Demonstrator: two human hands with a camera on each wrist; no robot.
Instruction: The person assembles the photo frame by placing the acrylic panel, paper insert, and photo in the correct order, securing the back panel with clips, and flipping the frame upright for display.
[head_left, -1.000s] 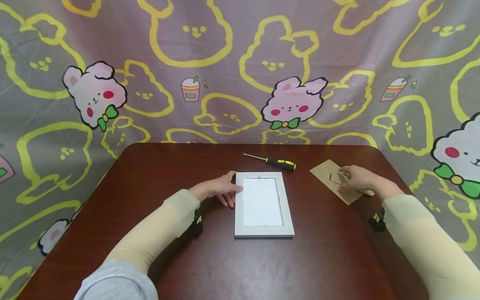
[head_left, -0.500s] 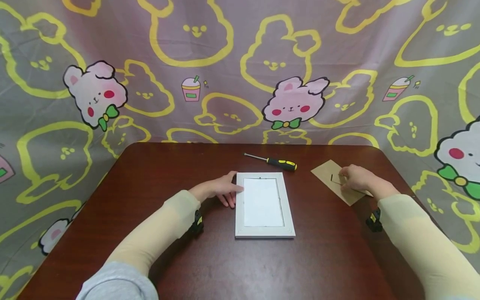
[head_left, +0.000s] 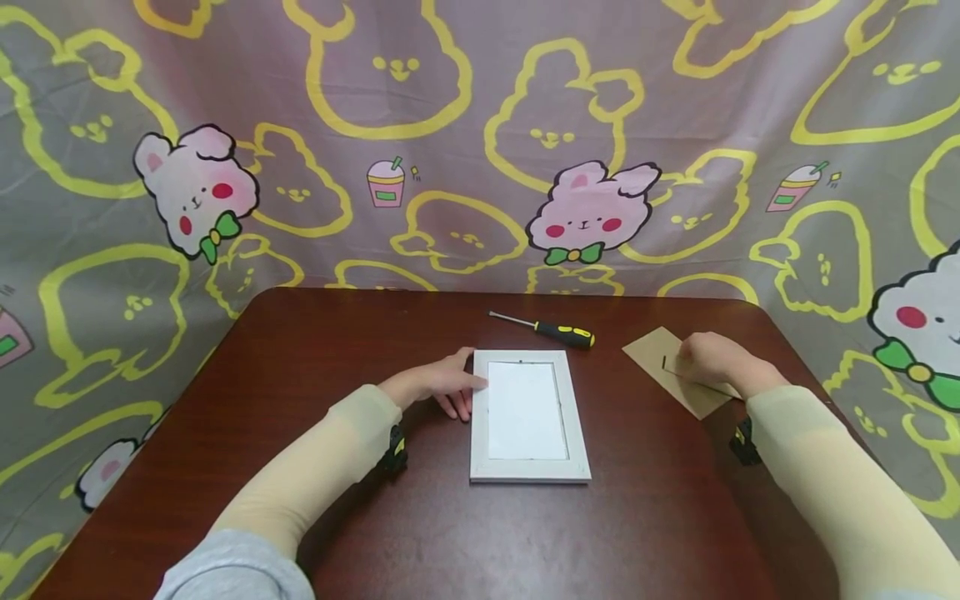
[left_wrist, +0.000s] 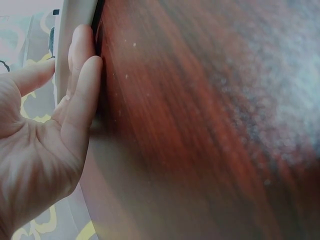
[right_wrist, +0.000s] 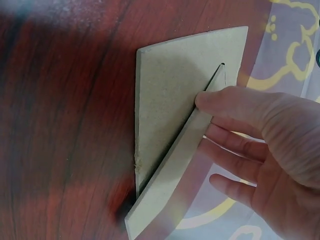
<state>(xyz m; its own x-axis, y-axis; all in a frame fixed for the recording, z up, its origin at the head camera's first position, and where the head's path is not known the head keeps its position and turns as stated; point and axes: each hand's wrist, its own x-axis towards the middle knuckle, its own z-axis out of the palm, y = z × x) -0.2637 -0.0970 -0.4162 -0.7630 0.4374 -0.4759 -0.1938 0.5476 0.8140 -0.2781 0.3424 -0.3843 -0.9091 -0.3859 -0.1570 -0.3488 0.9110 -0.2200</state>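
A white picture frame (head_left: pixel 480 472) lies face down on the table, a white sheet (head_left: pixel 527 410) filling its opening. My left hand (head_left: pixel 447 385) holds its left edge, thumb on top and fingers along the side; the left wrist view shows these fingers (left_wrist: pixel 82 92) against the edge. To the right lies a tan backing board (head_left: pixel 651 354) with a narrow stand flap (right_wrist: pixel 172 167) cut in it. The flap is tilted up from the board, and my right hand (right_wrist: pixel 270 135) pinches it, thumb on the near face and fingers behind. In the head view this hand covers part of the board.
Behind the frame lies a screwdriver (head_left: pixel 564 334) with a black and yellow handle. The dark wooden table (head_left: pixel 337 333) has a patterned cloth (head_left: pixel 450 225) hanging around its back and sides.
My right hand has turned slightly over the board, and its fingers are drawn in closer on the flap. The left hand and the frame keep their places; the head view has tilted slightly.
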